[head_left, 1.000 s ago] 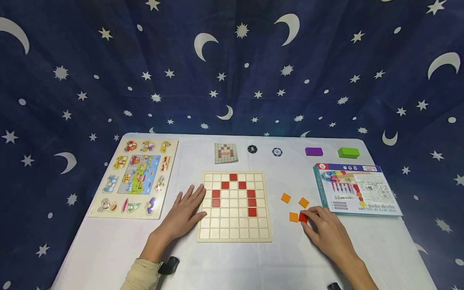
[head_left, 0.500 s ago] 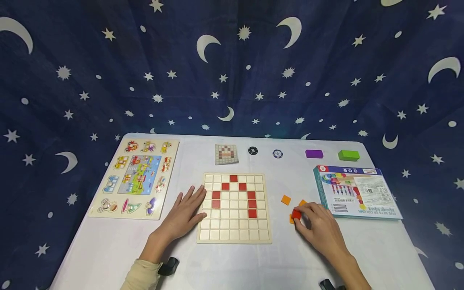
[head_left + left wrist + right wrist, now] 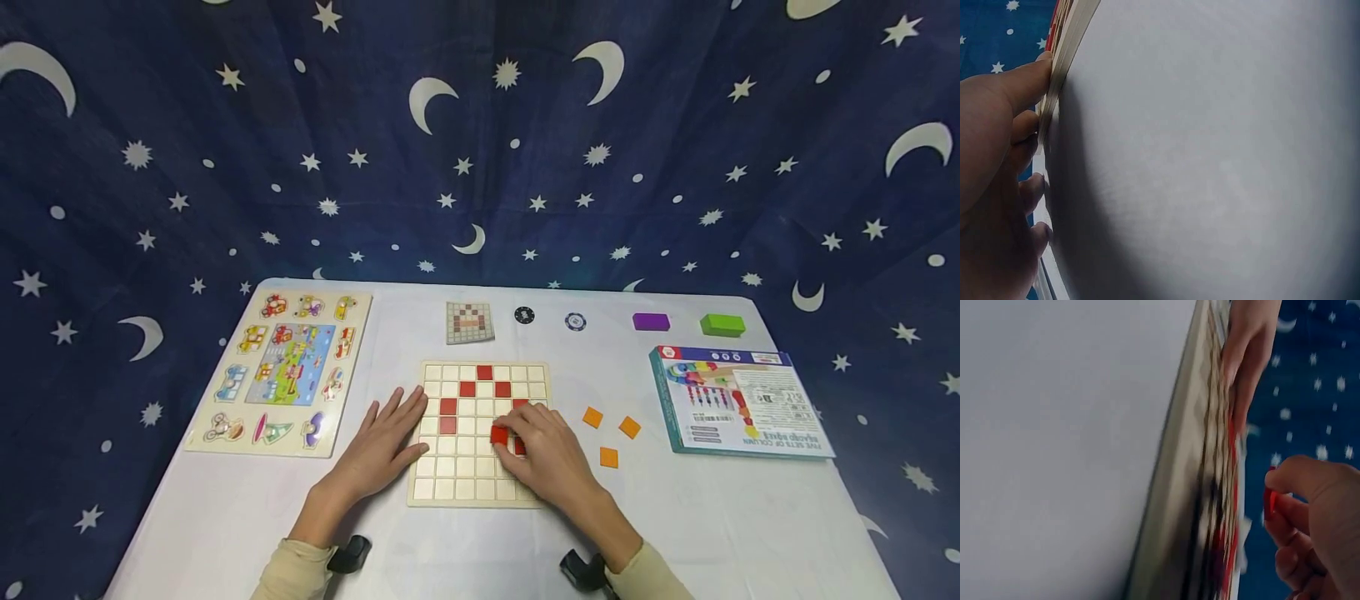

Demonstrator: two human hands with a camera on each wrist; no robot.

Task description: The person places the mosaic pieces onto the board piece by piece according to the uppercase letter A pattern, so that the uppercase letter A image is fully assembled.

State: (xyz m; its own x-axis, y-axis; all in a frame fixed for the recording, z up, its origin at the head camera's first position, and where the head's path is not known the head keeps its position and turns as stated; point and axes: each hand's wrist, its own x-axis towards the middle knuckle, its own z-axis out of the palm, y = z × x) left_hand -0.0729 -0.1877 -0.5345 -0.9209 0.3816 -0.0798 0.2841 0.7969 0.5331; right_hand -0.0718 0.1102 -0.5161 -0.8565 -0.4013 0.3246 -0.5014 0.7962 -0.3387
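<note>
A red square tile (image 3: 498, 434) is pinched between thumb and fingers of my right hand (image 3: 546, 454), above the right half of a cream grid board (image 3: 455, 487). The right wrist view shows the tile (image 3: 1270, 494) held on edge, apart from the board (image 3: 1175, 456). Several red tiles sit in the board's squares, among them one at the top (image 3: 484, 372); the hand partly covers those on the right. My left hand (image 3: 378, 442) lies with fingers spread, its fingertips touching the board's left edge. The left wrist view has that hand's thumb (image 3: 1025, 84) against the board's side.
Three orange tiles lie right of the board, one nearest the front (image 3: 609, 457). Behind it are a pattern card (image 3: 470, 323), two chips (image 3: 524, 315), a purple block (image 3: 651, 322) and a green block (image 3: 722, 325). A picture puzzle (image 3: 225, 446) lies left, a box (image 3: 742, 400) right.
My right hand has picked up the red tile beside the orange ones and carried it left over the board. My left hand stays at the board's edge.
</note>
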